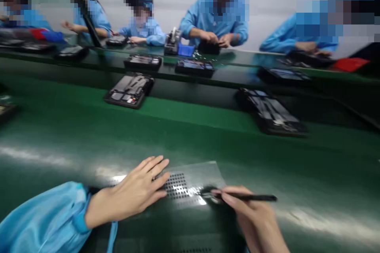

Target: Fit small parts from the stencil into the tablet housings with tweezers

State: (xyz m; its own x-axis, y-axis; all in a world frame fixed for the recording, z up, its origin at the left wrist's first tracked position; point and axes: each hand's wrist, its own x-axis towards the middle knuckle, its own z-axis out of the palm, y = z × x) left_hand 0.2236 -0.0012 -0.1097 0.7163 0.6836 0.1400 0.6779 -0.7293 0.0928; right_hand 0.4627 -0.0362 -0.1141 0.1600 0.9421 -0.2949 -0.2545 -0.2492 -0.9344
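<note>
A clear plastic sheet (204, 172) with rows of small black square pieces (177, 185) lies on the green work surface in front of me. My left hand (135, 185) rests palm down at the sheet's left edge, fingers stretched out and slightly spread, holding nothing. Between thumb and fingers, my right hand (252, 209) grips slim black tweezers (252, 197) like a pen. Their tip points left, over the sheet just right of the black pieces. Blur and glare hide whether the tip holds anything.
Beyond the sheet, open black device housings stand at left (130, 90) and right (273, 112). More housings (194, 67) line a raised ledge. Several co-workers in blue work across it, near a tape dispenser (172, 41) and a blue bin (186, 50).
</note>
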